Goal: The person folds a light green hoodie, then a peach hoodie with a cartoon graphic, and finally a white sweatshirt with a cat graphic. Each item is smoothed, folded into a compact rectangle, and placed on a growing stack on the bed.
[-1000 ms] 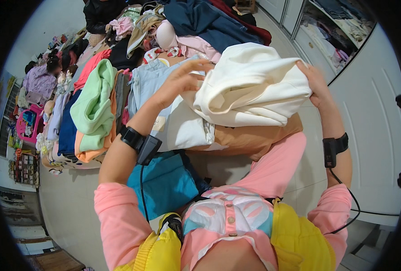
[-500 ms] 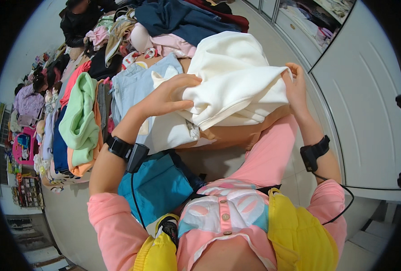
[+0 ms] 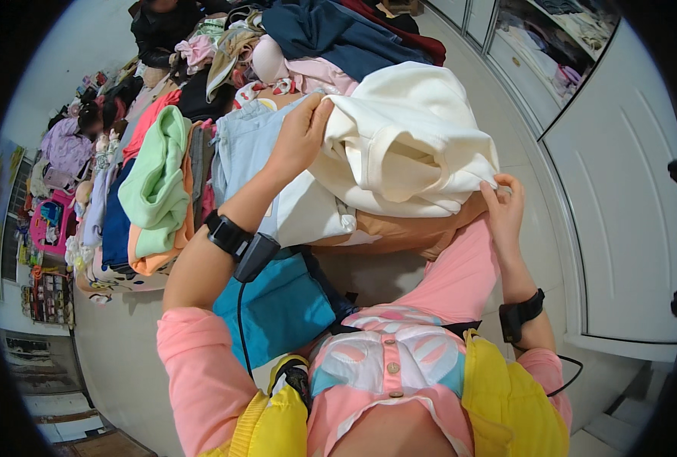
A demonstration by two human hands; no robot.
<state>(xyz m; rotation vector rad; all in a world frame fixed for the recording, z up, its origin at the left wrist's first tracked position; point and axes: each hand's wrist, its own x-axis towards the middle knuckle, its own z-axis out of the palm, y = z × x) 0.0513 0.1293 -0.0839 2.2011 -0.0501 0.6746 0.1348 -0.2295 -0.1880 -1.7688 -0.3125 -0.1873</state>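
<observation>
A white sweatshirt (image 3: 399, 99) lies bunched in front of me, with its round neck opening turned towards me. My left hand (image 3: 304, 133) is closed on the left edge of the sweatshirt, its fingers partly folded in the cloth. At the near right edge, my right hand (image 3: 504, 204) pinches the fabric between thumb and fingers. Beneath and left of the sweatshirt are folded light blue jeans (image 3: 241, 141) and another white piece of cloth (image 3: 308, 209). All of this rests on a brown padded surface (image 3: 399, 234).
A light green garment (image 3: 154, 183) tops a stack at the left. Behind lies a heap of clothes with a dark blue garment (image 3: 331, 38). A teal cloth (image 3: 270, 312) is below the surface's edge. White cabinet doors (image 3: 620, 190) stand at the right. A person (image 3: 155, 34) is at the far left.
My left hand has moved up and away, now closed on the sweatshirt's left edge. My right hand has come lower. The sweatshirt has been turned so its neck opening shows.
</observation>
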